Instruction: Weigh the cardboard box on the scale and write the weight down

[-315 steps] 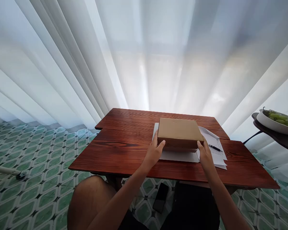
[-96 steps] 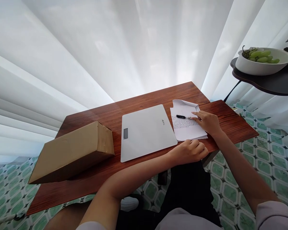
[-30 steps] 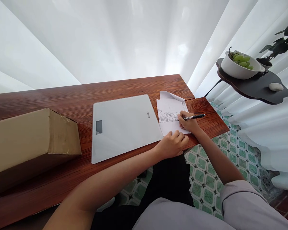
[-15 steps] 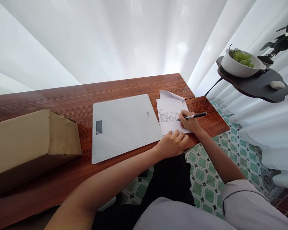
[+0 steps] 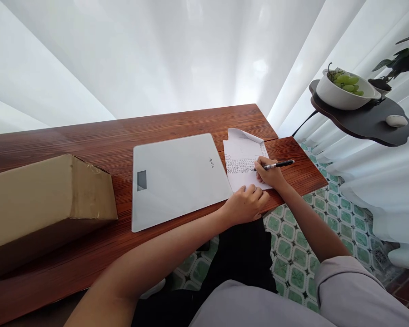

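In my right hand (image 5: pixel 268 173) is a black pen (image 5: pixel 279 165), gripped near its tip, with the tip against a white sheet of paper (image 5: pixel 243 179). Rows of small dark handwriting fill the middle of the sheet, and its top edge curls over. My left hand (image 5: pixel 246 204) rests palm down at the table's front edge, its bent fingers slightly apart on the paper's lower edge and its thumb lower down. Left of the paper lies a flat, pale grey glass scale (image 5: pixel 177 179) with a small dark display.
A cardboard box (image 5: pixel 92 190) sits on the left of the brown wooden table (image 5: pixel 177 120). At the right, a dark wavy-edged stand (image 5: pixel 364 125) holds a white bowl (image 5: pixel 344 97) of green grapes, a plant (image 5: pixel 400 61) and a white mouse-shaped object (image 5: pixel 396 121). White curtains hang behind.
The whole view has shifted very slightly. Both hands keep nearly the same places, the pen still on the written rows.
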Available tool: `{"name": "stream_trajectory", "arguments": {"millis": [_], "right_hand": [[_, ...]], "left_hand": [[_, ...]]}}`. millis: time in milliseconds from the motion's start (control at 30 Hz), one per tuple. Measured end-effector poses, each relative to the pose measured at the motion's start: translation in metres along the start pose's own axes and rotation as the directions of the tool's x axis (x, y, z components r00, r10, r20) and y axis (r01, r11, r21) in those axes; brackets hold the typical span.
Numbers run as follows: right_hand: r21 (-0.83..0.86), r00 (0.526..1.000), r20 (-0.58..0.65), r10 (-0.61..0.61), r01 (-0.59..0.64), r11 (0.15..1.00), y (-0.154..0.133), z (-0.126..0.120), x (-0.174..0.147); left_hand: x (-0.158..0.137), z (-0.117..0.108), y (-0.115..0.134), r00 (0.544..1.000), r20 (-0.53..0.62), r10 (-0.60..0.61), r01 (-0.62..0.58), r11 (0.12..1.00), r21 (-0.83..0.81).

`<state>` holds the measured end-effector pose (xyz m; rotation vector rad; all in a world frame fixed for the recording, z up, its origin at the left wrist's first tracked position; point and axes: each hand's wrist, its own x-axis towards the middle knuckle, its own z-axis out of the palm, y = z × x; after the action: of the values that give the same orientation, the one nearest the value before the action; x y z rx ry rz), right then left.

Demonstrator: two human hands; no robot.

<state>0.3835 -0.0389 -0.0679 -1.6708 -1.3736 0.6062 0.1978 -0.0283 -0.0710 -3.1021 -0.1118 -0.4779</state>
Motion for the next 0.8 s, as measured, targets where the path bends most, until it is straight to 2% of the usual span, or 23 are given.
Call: {"name": "stream_trajectory", "arguments": {"millis": [300,800], "right_hand": [[-0.008,1.0,0.013,-0.003,0.004,1.0,0.0012,0.0005,0.001],[0.003,1.0,0.015,-0.011,0.011,1.0,0.0025,0.001,0.0012]], "left_hand": [[0.0002,-0.001,-0.0003,0.999,0.039,0.0,0.0,1.0,-0.004],[-0.0005,0.002,-0.0007,1.0,-0.01,-0.003,0.003,1.0,-0.004]]}}
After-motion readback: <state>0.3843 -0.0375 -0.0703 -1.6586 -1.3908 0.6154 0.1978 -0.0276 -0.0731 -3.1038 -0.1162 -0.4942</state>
